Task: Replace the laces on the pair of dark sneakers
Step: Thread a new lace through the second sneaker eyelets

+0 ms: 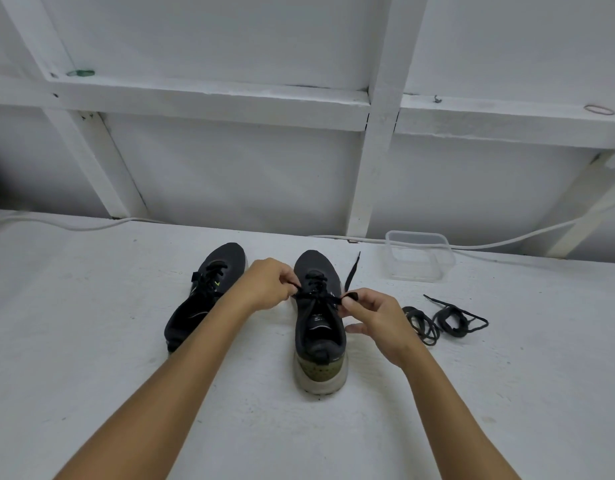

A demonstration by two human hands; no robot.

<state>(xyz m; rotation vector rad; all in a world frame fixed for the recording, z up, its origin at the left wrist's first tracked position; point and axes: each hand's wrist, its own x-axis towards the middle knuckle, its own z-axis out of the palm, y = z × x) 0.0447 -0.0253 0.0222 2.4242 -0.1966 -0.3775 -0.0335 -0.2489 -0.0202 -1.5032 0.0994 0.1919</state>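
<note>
Two dark sneakers stand on the white table, toes pointing away from me. The left sneaker is laced and sits untouched. The right sneaker has a black lace threaded through its front eyelets. My left hand pinches the lace at the shoe's left side. My right hand pinches the lace's other end at the right side, and a loose end trails up beyond it. Two coiled black laces lie on the table to the right of my right hand.
A clear plastic container stands at the back right. A white cable runs along the table's far edge under a white framed wall. Rubber bands lie on the wall ledge.
</note>
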